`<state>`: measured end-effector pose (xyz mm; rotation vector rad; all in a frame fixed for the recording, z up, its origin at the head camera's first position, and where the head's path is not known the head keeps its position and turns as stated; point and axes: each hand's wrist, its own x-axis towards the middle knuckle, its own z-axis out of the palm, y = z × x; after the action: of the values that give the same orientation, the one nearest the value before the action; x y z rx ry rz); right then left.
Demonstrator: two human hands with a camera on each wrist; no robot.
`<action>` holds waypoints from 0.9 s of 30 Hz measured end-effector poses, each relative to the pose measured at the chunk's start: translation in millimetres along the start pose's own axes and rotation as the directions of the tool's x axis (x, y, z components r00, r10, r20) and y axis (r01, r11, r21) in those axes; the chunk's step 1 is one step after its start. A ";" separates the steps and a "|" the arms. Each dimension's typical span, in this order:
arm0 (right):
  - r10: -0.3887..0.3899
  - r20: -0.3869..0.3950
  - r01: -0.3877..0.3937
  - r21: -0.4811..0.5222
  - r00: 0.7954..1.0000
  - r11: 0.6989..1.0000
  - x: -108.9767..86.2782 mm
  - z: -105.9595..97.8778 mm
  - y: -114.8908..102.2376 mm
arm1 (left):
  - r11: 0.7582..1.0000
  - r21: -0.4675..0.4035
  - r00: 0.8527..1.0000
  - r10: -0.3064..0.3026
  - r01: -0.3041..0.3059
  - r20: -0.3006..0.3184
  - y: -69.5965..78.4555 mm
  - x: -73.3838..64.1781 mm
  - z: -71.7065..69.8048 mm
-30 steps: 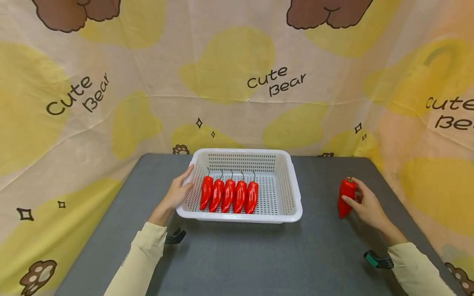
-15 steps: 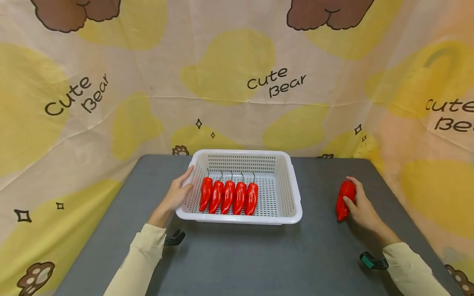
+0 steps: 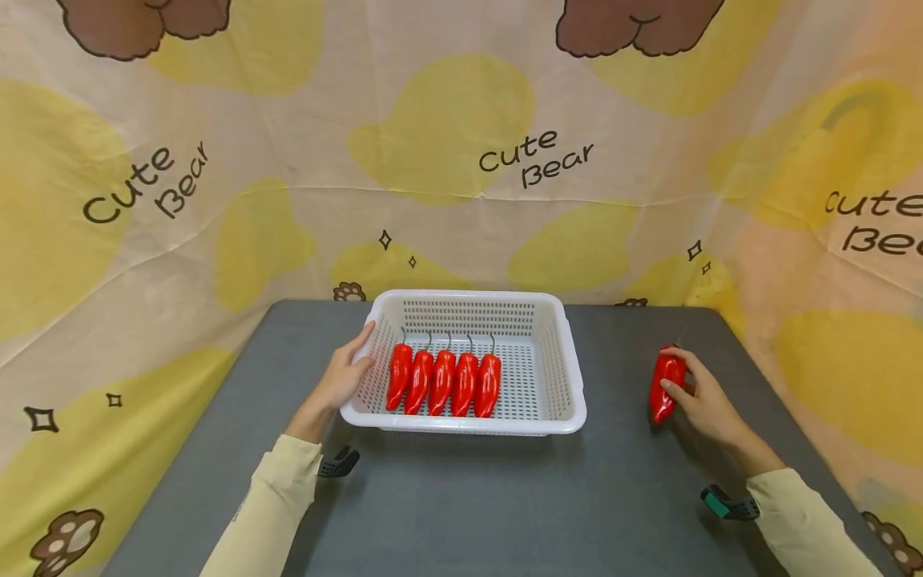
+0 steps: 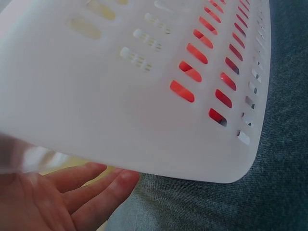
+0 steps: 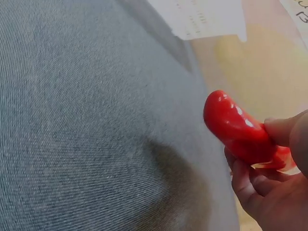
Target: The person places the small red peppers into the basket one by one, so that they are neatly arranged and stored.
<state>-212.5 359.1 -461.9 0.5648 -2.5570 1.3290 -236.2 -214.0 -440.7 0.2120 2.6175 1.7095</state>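
Inside a white perforated plastic basket (image 3: 472, 426), several glossy red chili peppers (image 3: 443, 383) lie side by side from the left wall to the middle, green stems pointing to the back wall. My left hand (image 3: 344, 377) holds the basket's left rim, thumb over it; the left wrist view shows the fingers (image 4: 103, 195) at the basket's edge. Well to the right of the basket, my right hand (image 3: 703, 401) grips another red chili pepper (image 3: 667, 385) between thumb and fingers. The right wrist view shows this pepper (image 5: 240, 130) apart from the table; fingers cover part of it.
A dark grey table (image 3: 461, 505) lies under the basket and both hands. Patterned fabric (image 3: 433, 136) stands behind the table and along its sides. Each wrist wears a dark strap, and the right strap (image 3: 728, 503) has a green patch.
My right hand has moved slightly left with the chili pepper, which has turned so that its stem no longer shows plainly. My left hand and the basket keep their places.
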 end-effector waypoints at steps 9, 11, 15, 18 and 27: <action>-0.023 -0.006 0.023 0.025 1.000 0.999 5.5 2.3 -12.1 | 1.000 0.003 1.000 -0.009 0.009 -0.002 1.3 -0.4 -2.0; -0.027 -0.002 0.027 0.039 1.000 0.999 7.4 2.2 -14.6 | 1.000 0.004 1.000 -0.009 0.009 0.002 0.9 -0.2 -1.4; -0.024 0.003 0.024 0.046 1.000 0.999 10.9 2.3 -18.3 | 1.000 -0.001 1.000 -0.009 0.009 0.005 0.7 0.2 -1.2; -0.014 0.008 0.014 0.048 1.000 0.999 13.2 2.8 -21.1 | 1.000 -0.005 1.000 -0.008 0.008 0.006 0.8 0.7 -1.1; 0.008 0.017 -0.009 0.071 1.000 0.997 19.0 5.8 -33.3 | 1.000 -0.019 1.000 -0.015 0.015 0.002 2.8 -0.6 -1.6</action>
<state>-215.7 332.5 -433.8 0.5812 -2.5365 1.4293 -235.4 -214.4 -437.6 0.1935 2.5936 1.7285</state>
